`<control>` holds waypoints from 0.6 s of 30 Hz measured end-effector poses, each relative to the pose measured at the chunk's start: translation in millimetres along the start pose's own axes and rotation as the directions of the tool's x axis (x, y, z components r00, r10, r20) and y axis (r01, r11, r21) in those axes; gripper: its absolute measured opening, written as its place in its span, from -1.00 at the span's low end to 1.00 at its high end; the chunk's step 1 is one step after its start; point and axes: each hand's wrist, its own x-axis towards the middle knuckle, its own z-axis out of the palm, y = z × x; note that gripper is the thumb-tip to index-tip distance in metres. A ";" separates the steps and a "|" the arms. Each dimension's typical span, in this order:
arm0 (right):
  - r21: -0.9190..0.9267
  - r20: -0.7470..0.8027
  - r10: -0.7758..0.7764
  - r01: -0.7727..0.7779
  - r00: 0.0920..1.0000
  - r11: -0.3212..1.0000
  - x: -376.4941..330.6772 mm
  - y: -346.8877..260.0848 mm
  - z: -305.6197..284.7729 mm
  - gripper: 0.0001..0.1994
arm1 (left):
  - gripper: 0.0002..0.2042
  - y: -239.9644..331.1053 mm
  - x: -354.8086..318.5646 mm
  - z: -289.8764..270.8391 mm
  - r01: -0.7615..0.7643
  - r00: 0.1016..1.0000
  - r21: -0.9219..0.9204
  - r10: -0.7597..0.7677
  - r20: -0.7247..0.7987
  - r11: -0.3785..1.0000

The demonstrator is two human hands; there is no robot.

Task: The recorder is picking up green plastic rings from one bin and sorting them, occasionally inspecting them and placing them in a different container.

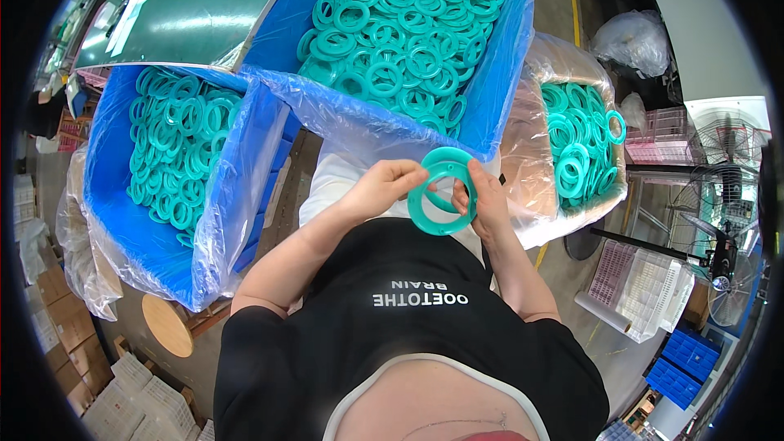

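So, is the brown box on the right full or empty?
Not empty: turquoise rings are heaped inside the brown box; how deep, I cannot tell.

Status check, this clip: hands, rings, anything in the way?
Right hand holding green rings; left hand at their left edge. Held rings overlapping. Ring-filled blue bin just ahead.

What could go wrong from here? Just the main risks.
1. Slip: the right hand holds what look like two overlapping green rings, the left hand only at their left edge. One might slide free.
2. Spill: a loose ring sits at the right rim of the lined carton; a bump might tip it out.
3. Snag: loose plastic film hangs over the middle bin's near edge and could catch a hand.
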 end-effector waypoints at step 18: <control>-0.429 -0.045 -0.082 0.055 0.996 0.902 -12.1 2.4 -17.8 -0.75 | -0.93 -29.8 15.7 4.8 -0.223 0.722 0.902 0.685 -0.102 0.369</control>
